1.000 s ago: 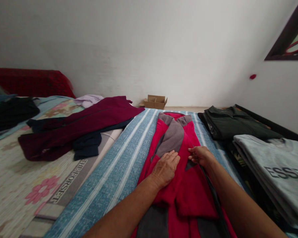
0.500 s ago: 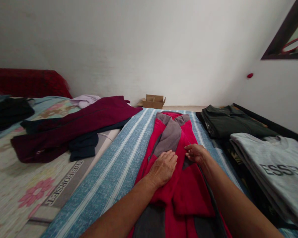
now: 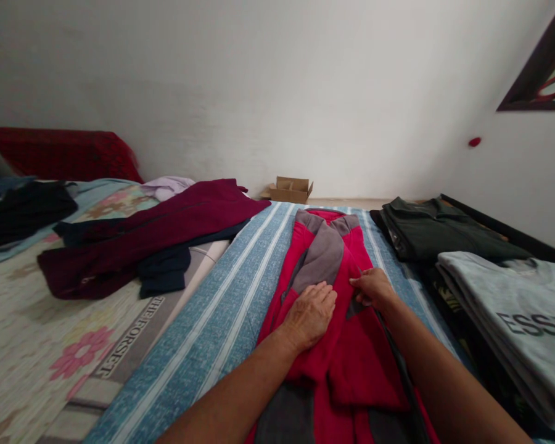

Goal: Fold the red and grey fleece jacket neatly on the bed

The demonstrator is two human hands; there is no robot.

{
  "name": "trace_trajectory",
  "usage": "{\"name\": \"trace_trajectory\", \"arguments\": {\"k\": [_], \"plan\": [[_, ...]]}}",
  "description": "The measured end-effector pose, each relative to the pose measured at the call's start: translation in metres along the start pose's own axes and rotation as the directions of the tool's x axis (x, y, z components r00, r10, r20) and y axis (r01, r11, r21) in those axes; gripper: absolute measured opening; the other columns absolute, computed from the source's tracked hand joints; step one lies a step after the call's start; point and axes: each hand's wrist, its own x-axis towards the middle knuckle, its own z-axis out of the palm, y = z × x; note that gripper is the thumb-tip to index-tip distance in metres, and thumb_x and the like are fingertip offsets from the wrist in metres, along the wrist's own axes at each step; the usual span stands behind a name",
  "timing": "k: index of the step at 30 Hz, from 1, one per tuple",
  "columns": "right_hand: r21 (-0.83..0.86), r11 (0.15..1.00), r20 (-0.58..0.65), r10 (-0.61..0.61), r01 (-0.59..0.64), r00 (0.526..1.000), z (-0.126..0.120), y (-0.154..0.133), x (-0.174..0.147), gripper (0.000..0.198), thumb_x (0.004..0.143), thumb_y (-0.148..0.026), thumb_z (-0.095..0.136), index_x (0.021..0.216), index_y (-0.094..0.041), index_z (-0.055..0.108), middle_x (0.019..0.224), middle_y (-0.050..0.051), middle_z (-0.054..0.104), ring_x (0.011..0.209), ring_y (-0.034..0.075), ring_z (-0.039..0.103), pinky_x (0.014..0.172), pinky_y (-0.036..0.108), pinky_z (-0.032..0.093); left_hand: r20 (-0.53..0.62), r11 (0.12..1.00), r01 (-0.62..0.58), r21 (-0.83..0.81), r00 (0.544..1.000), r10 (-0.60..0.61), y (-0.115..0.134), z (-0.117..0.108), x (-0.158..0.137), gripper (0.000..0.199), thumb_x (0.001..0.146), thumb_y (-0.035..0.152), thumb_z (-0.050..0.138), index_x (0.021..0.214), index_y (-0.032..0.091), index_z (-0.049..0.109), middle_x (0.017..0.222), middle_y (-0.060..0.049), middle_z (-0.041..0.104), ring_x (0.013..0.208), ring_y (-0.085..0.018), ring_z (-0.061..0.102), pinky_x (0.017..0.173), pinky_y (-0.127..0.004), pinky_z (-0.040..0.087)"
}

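Note:
A red and grey jacket [image 3: 321, 354] lies lengthwise on the blue striped bedding [image 3: 215, 280], collar toward the wall, with its sleeves folded over the front. My left hand [image 3: 311, 313] rests flat on the folded sleeve, fingers stretched out side by side. At the jacket's right side my right hand [image 3: 374, 288] is closed, thumb and fingers pinching a bit of the red fabric. The curled fingers hide the exact spot they grip.
Folded dark green clothing [image 3: 444, 231] and a grey printed shirt [image 3: 518, 302] are stacked at the right. A maroon garment [image 3: 166, 237] lies over dark clothing on the left. Against the far wall sits a cardboard box [image 3: 290, 191].
My right hand's fingers have closed on the jacket's fabric. The left hand stays flat on the sleeve. The whole scene has shifted slightly to the right in view.

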Motion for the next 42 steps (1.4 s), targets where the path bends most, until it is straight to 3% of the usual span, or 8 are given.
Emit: {"name": "trace_trajectory", "arguments": {"k": [4,7,11,14,19,26,34,42], "plan": [[-0.316,0.940,-0.169,-0.192,0.131,0.967,-0.004,-0.010,-0.008,0.015,0.068,-0.017,0.071,0.073,-0.017,0.057,0.059,0.005,0.061,0.061,0.019,0.062,0.047,0.022,0.039,0.003,1.000,0.010,0.008,1.000,-0.010,0.002,-0.001,-0.001,0.029,0.092,0.015,0.036,0.111,0.012,0.057,0.118,-0.010,0.061,0.117,-0.021,0.051,0.100,-0.036,0.039],[-0.685,0.677,-0.163,-0.502,0.269,0.849,0.003,-0.027,-0.018,0.013,0.076,-0.027,0.064,0.086,-0.020,0.062,0.081,0.010,0.066,0.085,0.025,0.062,0.064,0.028,0.043,0.007,1.000,0.006,0.006,1.000,-0.006,0.002,0.000,-0.002,0.029,0.091,0.014,0.036,0.111,0.011,0.056,0.119,-0.012,0.060,0.118,-0.022,0.051,0.100,-0.037,0.039],[-0.861,0.221,0.202,-0.678,0.458,0.706,0.025,-0.061,-0.021,0.023,0.087,-0.021,0.043,0.095,-0.023,0.065,0.092,0.008,0.065,0.089,0.022,0.061,0.068,0.028,0.043,0.046,1.000,0.018,-0.008,0.999,-0.018,0.003,0.002,-0.003,0.029,0.091,0.013,0.037,0.114,0.012,0.055,0.121,-0.011,0.059,0.119,-0.021,0.049,0.102,-0.036,0.038],[-0.785,-0.096,0.517,-0.645,0.612,0.562,0.041,-0.086,-0.008,0.033,0.087,-0.014,0.039,0.104,-0.025,0.064,0.105,0.007,0.062,0.099,0.020,0.057,0.073,0.026,0.043,0.060,0.999,0.042,-0.016,0.997,-0.041,0.003,0.004,-0.005,0.030,0.090,0.012,0.038,0.114,0.012,0.054,0.123,-0.010,0.058,0.120,-0.021,0.048,0.103,-0.036,0.037],[-0.572,-0.373,0.802,-0.439,0.730,0.404,0.060,-0.114,0.022,0.031,0.082,-0.010,0.045,0.100,-0.023,0.067,0.107,0.007,0.061,0.109,0.020,0.050,0.085,0.027,0.041,0.023,0.997,0.065,-0.033,0.998,-0.064,0.004,0.009,-0.010,0.032,0.091,0.014,0.036,0.118,0.014,0.053,0.128,-0.009,0.055,0.124,-0.019,0.045,0.105,-0.037,0.034],[-0.568,-0.427,0.823,-0.271,0.704,0.499,0.072,-0.137,0.039,0.025,0.075,-0.005,0.047,0.086,-0.015,0.068,0.089,0.009,0.068,0.083,0.018,0.062,0.068,0.024,0.045,0.039,0.997,0.068,-0.037,0.997,-0.067,0.005,0.009,-0.012,0.036,0.092,0.016,0.033,0.123,0.013,0.051,0.133,-0.009,0.051,0.128,-0.020,0.040,0.108,-0.036,0.030],[-0.589,-0.438,0.807,-0.285,0.679,0.517,0.074,-0.129,0.048,0.025,0.075,-0.008,0.045,0.087,-0.012,0.067,0.088,0.013,0.069,0.083,0.021,0.065,0.064,0.025,0.046,0.019,0.969,0.237,-0.066,0.972,-0.236,0.008,0.005,-0.012,0.038,0.091,0.034,0.041,0.127,0.025,0.050,0.147,-0.009,0.033,0.137,-0.027,0.022,0.108,-0.050,0.026],[-0.567,-0.439,0.822,-0.251,0.697,0.510,0.076,-0.123,0.054,0.029,0.076,-0.009,0.046,0.096,-0.011,0.066,0.095,0.013,0.068,0.091,0.022,0.064,0.070,0.025,0.046,0.085,0.944,0.330,0.008,0.941,-0.329,0.008,0.006,-0.008,0.057,0.089,0.046,0.038,0.136,0.014,0.041,0.147,-0.016,0.028,0.138,-0.029,0.019,0.110,-0.050,0.023]]}}
